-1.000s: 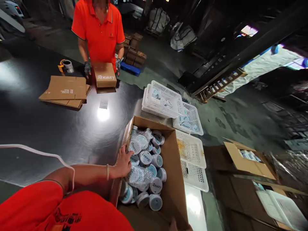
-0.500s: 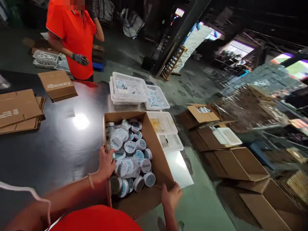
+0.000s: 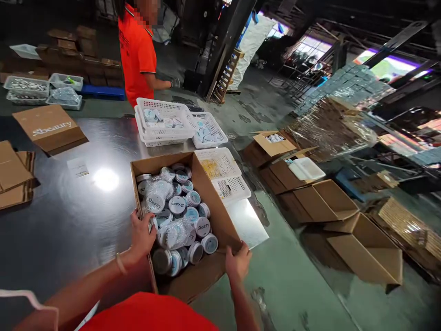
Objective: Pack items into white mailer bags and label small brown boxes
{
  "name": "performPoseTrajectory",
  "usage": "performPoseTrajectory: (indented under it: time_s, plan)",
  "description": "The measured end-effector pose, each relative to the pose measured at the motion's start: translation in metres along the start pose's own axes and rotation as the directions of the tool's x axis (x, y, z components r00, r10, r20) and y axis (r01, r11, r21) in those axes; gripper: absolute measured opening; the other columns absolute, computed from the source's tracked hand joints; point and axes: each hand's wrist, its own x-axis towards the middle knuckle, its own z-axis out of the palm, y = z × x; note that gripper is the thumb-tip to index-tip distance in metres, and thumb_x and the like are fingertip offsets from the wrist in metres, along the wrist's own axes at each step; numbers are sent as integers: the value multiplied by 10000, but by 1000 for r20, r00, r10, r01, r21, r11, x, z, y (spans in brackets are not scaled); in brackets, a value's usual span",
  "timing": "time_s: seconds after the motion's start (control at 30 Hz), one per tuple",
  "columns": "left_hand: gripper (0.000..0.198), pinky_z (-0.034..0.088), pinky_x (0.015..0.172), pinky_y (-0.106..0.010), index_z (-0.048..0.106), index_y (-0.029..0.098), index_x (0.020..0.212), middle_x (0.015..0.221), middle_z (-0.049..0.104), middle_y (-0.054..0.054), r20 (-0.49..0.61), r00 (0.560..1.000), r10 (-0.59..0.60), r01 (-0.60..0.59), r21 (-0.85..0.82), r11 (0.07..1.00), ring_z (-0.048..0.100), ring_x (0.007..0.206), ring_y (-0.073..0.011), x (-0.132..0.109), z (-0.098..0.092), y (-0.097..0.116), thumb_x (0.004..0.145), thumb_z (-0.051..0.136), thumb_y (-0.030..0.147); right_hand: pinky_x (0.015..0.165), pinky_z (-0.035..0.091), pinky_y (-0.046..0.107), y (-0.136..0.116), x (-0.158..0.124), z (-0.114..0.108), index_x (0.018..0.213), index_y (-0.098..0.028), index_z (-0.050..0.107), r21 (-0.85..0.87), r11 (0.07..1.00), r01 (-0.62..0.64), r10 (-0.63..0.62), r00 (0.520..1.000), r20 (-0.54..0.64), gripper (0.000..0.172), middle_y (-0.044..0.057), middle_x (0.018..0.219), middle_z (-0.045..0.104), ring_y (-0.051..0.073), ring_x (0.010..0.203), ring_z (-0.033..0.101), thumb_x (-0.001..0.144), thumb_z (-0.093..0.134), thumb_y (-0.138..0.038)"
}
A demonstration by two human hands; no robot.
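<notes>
An open cardboard box [image 3: 217, 202] sits at the near edge of the metal table, between my two hands. Inside lie many round white jars [image 3: 177, 205] with pale blue labels, some of them in bubble wrap [image 3: 175, 233]. My left hand [image 3: 142, 233] is closed over the box's left wall, fingers curled over the rim beside the jars. At the near right corner, my right hand [image 3: 238, 263] grips the box wall, thumb on the inner side. The underside of the box is hidden.
White plastic baskets [image 3: 165, 133] with packets stand behind the box. Flattened cartons [image 3: 51, 128] and a paper slip [image 3: 77, 168] lie on the metal table [image 3: 93, 220]. Open cartons [image 3: 365, 248] line the floor at right. A co-worker in an orange shirt [image 3: 138, 55] stands beyond the table.
My view has swung, so the scene sits differently. The co-worker has turned and moved rightward relative to the table. Both my hands keep their hold on the box; the jars look unchanged.
</notes>
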Motion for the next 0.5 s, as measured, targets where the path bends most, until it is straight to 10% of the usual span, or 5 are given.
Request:
performPoseTrajectory:
  time_s: [0.5]
  plan:
    - [315,511,1280,-573,788,168,1196,1531,488,-192,72,994,-77,73,56,996,543,1487,-426,19,-4,26,906,719,65,1080,570,415,-38,-14,-16,1673,-29,509,-19,1000,20,-19,999,38,627,289,1615,579,404,1382,707,1097,577,-266]
